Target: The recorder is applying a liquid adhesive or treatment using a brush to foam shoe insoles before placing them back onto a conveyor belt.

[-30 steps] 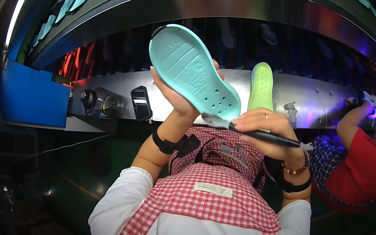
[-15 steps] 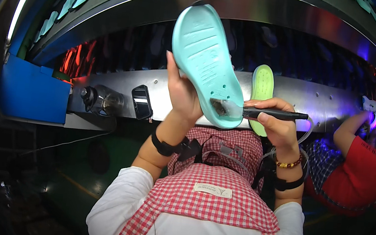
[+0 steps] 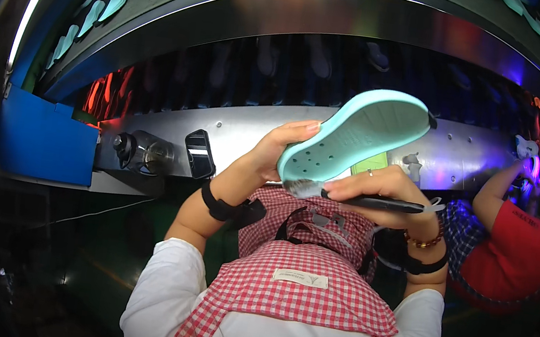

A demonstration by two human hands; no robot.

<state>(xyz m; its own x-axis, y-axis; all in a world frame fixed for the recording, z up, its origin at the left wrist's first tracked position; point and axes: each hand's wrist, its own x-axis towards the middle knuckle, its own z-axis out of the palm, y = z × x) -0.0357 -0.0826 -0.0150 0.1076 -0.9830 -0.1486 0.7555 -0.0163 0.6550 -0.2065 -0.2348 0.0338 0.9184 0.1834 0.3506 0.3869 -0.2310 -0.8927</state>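
Note:
My left hand [image 3: 281, 144] is closed around the heel end of a turquoise shoe sole [image 3: 364, 130]. The sole is tilted, its dark-tipped end pointing up to the right, with small holes near the heel. In my right hand [image 3: 387, 184] is a brush [image 3: 388, 204] with a black handle. Its bristles lie against the rim of the heel; whether they touch the side or the edge, I cannot tell. Behind my right hand, a yellow-green sole [image 3: 373, 163] rests on the metal ledge [image 3: 249, 121], mostly covered by the turquoise one and the hand.
On the ledge to the left are a clear jug with a black lid [image 3: 153, 152] and a black-framed rectangular object [image 3: 200, 154]. More turquoise soles [image 3: 119, 0] ride on the belt above. A blue box [image 3: 49, 136] stands left. A co-worker in red [image 3: 507, 258] sits at the right.
The turquoise sole has been turned and lowered: its far end has swung from pointing up to pointing right, showing its other face. The brush has moved down and left with the heel.

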